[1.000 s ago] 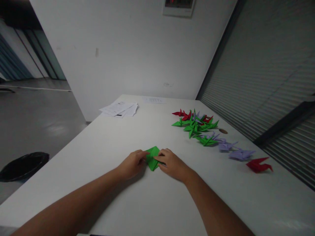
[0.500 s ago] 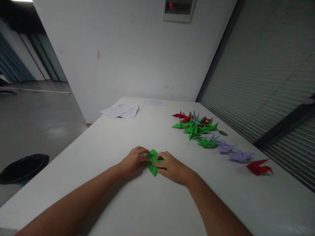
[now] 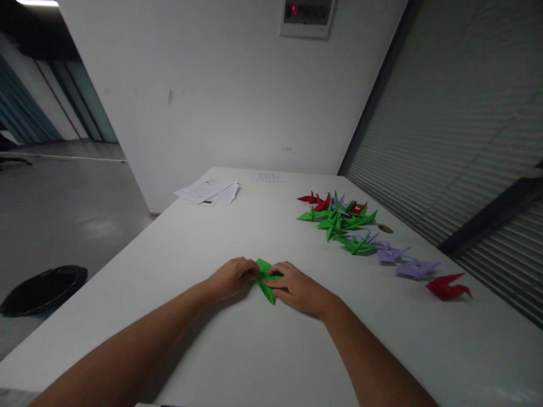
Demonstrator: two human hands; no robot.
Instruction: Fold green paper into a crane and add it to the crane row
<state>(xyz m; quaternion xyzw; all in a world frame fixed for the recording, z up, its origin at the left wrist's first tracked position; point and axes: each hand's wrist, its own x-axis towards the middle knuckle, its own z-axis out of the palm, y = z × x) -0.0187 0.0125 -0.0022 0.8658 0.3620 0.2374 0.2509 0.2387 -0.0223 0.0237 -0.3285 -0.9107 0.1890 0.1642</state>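
Note:
A small piece of green folded origami paper (image 3: pixel 266 290) lies on the white table (image 3: pixel 203 350) between my hands. My left hand (image 3: pixel 233 277) pinches its left edge, thumb and fingers closed together. From the right, my right hand (image 3: pixel 294 287) grips the paper, with fingertips pressing on its middle and right side. Parts of the paper are hidden under the fingers of both hands.
Folded paper cranes in green (image 3: pixel 333 223), purple (image 3: pixel 418 269) and red (image 3: pixel 448 287) line the table's right side by the window blinds (image 3: pixel 449 130). Printed sheets (image 3: pixel 207 191) lie at the far left. A black-lined bin (image 3: pixel 42 291) stands on the floor at left.
The green paper has turned slightly, its lower tip shifting to the right, and looks narrower on the left. My left fingers have drawn closer together; my right hand is almost still.

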